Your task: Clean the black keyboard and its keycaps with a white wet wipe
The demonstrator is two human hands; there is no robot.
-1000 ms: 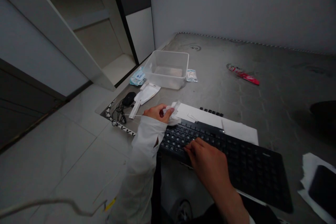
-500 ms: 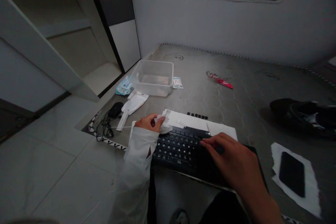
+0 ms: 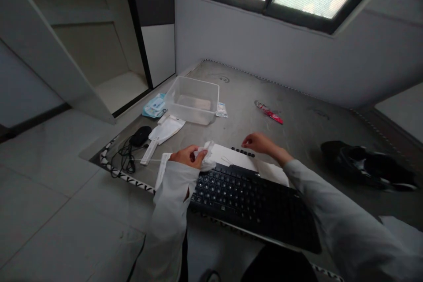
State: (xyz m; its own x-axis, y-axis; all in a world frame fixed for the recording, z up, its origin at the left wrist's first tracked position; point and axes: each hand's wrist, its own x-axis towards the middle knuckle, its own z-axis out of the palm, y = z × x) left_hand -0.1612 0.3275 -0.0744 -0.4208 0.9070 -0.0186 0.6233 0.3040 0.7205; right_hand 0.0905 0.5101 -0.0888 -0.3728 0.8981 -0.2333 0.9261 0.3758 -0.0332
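My left hand (image 3: pixel 189 157) is closed around a crumpled white tissue (image 3: pixel 208 161) at the keyboard's upper left corner. A black keyboard (image 3: pixel 251 200) lies in front of me, and pale spots show across its left part. Beyond it, on a white sheet's far edge, is a row of several small black keycaps (image 3: pixel 243 152). My right hand (image 3: pixel 261 143) is at the right end of that row, fingers pinched together low over the surface. Whatever is between those fingertips is too small to make out. A thin white loop (image 3: pixel 226 159) rests on the white sheet (image 3: pixel 238 158).
Left of the keyboard are a black mouse (image 3: pixel 140 135) with coiled cable and a white brush-like tool (image 3: pixel 161 134). Farther back stand a clear plastic bin (image 3: pixel 191 101), a blue packet (image 3: pixel 154 106) and a small sachet (image 3: pixel 222 110). A red packaged item (image 3: pixel 269 112) and a black shoe (image 3: pixel 363 165) lie rightward.
My right hand has moved from above the keyboard's middle, away from me, to the keycap row. The left hand keeps its hold on the tissue. The view has tilted and turned slightly.
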